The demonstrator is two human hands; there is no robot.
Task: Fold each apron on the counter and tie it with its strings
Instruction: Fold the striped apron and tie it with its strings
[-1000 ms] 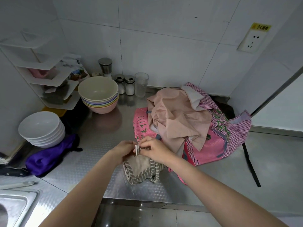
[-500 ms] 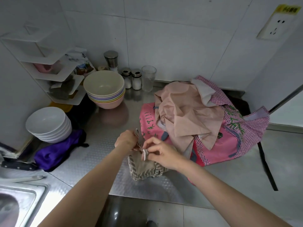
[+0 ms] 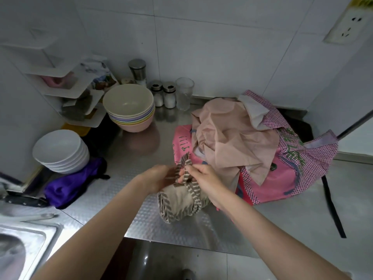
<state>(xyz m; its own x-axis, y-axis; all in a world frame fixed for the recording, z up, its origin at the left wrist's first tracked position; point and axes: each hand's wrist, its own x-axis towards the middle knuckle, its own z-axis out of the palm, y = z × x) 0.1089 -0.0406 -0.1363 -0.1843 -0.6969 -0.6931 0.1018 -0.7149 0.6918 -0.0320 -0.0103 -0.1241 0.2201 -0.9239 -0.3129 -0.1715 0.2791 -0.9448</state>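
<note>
A beige apron (image 3: 177, 203) lies rolled into a bundle on the steel counter (image 3: 129, 164), with its striped strings (image 3: 186, 167) wound around it. My left hand (image 3: 159, 176), blurred, holds one string end at the bundle's top. My right hand (image 3: 203, 178) pinches the other string end just beside it. Behind the bundle lies a loose heap: a peach apron (image 3: 232, 134) on top of a pink checked apron (image 3: 286, 168). A purple folded apron (image 3: 70, 184) sits at the left.
A stack of white bowls (image 3: 60, 152) and a stack of coloured bowls (image 3: 131, 108) stand at the left and back. Shakers (image 3: 163, 93) and a glass (image 3: 184, 93) line the wall. A sink (image 3: 22, 245) is at the lower left. A black strap (image 3: 333, 209) trails at the right.
Both hands have risen slightly with the striped string ends, and the strings now stand up above the rolled bundle. The bundle has stayed in place on the counter.
</note>
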